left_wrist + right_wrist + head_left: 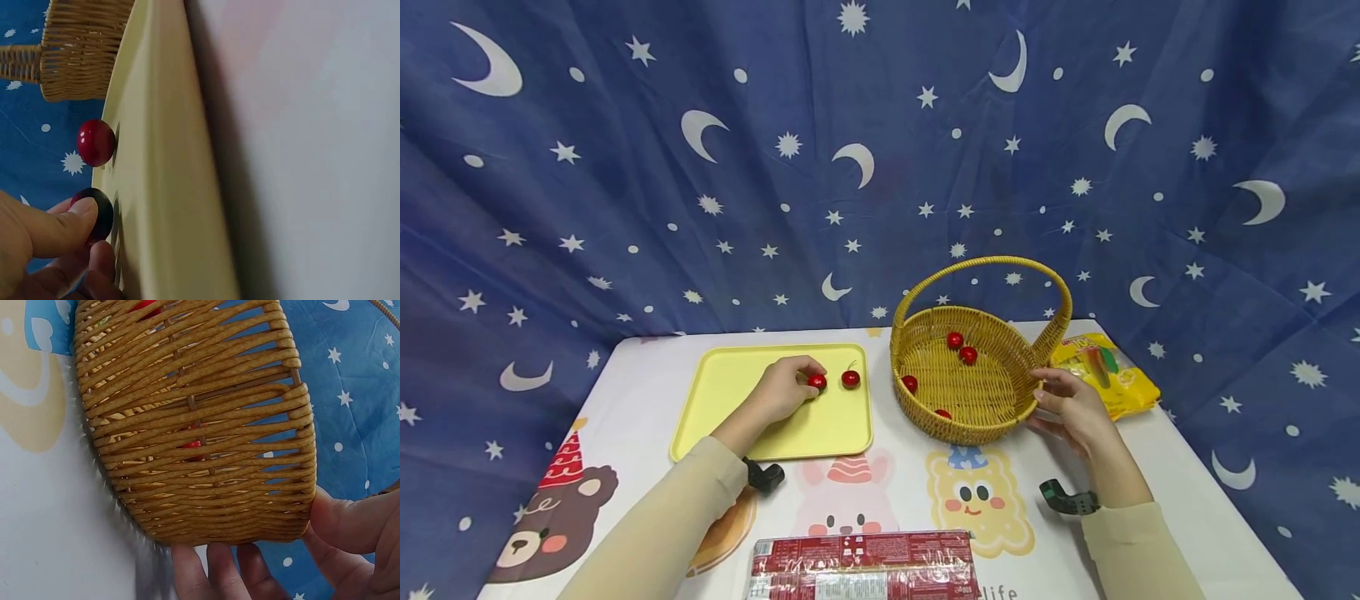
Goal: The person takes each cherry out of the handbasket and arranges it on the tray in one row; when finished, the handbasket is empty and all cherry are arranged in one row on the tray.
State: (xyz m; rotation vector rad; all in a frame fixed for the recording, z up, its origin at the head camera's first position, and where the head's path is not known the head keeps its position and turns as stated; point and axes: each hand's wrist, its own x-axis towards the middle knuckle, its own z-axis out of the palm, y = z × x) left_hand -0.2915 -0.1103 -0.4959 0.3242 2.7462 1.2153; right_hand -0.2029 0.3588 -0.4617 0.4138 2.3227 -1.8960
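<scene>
Over the yellow tray (737, 429), my left hand (781, 390) pinches a red cherry (817, 382) between thumb and fingers. The left wrist view has the thumb across the held cherry (94, 215), close by the tray surface. A second cherry (850, 378) with a thin stem lies to its right on the tray. My right hand (1071, 408) holds the right side of a woven basket (970, 432). In the right wrist view its thumb is at the rim and its fingers are against the wicker wall (206, 469). Several red cherries (968, 356) lie inside.
A yellow snack bag (1105, 375) lies behind the right hand. At the front edge of view is a red printed package (865, 567). The basket's tall arched handle (985, 261) rises before a blue star-and-moon curtain (880, 125). Cartoon prints decorate the white tablecloth (1195, 517).
</scene>
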